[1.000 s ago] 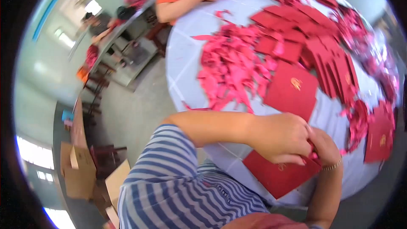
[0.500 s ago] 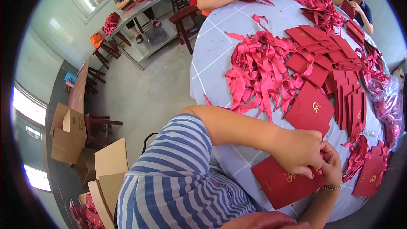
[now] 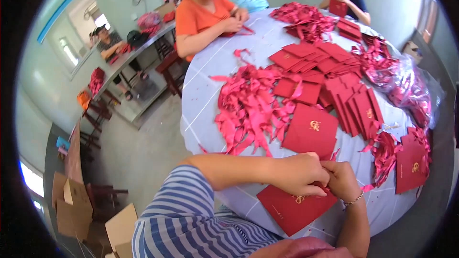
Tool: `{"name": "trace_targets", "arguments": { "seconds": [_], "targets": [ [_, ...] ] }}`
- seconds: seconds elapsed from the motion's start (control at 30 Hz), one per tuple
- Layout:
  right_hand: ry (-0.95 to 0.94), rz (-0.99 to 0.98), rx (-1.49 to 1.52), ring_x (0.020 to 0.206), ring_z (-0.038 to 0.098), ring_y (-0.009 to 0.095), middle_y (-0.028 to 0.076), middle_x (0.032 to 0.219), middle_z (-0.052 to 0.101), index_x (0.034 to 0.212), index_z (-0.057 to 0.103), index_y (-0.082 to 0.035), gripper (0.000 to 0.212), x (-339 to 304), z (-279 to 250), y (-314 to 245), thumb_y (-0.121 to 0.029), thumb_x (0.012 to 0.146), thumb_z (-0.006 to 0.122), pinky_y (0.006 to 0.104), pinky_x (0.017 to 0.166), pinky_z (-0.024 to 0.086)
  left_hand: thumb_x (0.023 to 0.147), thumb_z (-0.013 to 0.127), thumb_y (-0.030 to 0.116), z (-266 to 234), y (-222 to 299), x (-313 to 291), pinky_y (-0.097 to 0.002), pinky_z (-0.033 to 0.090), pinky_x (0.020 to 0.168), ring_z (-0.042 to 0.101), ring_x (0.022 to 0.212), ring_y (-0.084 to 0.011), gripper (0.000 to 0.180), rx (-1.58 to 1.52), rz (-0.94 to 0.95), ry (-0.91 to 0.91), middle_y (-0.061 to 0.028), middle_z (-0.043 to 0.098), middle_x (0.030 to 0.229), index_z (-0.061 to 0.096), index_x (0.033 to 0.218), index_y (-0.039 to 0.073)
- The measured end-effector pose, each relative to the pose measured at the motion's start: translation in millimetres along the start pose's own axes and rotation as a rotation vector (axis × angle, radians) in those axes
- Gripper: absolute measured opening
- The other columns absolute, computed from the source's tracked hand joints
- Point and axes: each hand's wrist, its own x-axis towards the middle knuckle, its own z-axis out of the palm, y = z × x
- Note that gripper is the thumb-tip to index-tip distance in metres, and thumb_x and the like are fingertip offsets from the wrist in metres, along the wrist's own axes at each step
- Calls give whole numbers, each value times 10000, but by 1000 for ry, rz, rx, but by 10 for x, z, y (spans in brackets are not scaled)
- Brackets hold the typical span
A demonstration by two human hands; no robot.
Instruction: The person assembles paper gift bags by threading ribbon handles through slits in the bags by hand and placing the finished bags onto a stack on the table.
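Observation:
A flat dark-red envelope [image 3: 287, 210] with a gold emblem lies on the table right before me, tilted. At its right-hand edge my two hands meet. My left hand [image 3: 303, 174], reaching in from the left, is closed in a pinch over the envelope. Closed too, my right hand [image 3: 342, 181] wears a bracelet and presses its fingertips against the left ones. Between them they grip a red ribbon [image 3: 335, 155], whose end pokes out above the knuckles. My fingers hide most of it. Another red envelope [image 3: 310, 131] lies just beyond.
Loose ribbons [image 3: 251, 107] are heaped ahead on the round cloth-covered table [image 3: 203, 98]. Envelope stacks [image 3: 351, 105] and a plastic bag of ribbons [image 3: 409, 86] stand to the right. A person in orange [image 3: 203, 24] and others work around. Cardboard boxes [image 3: 71, 210] sit at left.
The view has swung up and to the right, so the table sits lower and further left. My hands remain together at the envelope's edge, with a ribbon end now visible above them.

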Motion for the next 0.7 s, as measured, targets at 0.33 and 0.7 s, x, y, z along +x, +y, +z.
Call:
{"name": "trace_targets", "arguments": {
  "seconds": [0.33, 0.7],
  "targets": [
    [207, -102, -368, 706, 630, 402, 193, 754, 645, 859, 682, -83, 187, 11, -71, 136, -243, 901, 594, 477, 623, 497, 911, 664, 268, 96, 24, 14, -397, 436, 880, 558, 628, -256, 241, 144, -66, 78, -74, 587, 657, 624, 770, 77],
    [315, -7, -268, 659, 644, 382, 199, 702, 648, 994, 672, -58, 254, 10, -193, 64, -292, 895, 660, 449, 590, 497, 842, 736, 259, 35, -62, 59, -385, 439, 683, 549, 632, -276, 193, 201, -179, 185, -80, 598, 664, 657, 792, 90]
  ]
}}
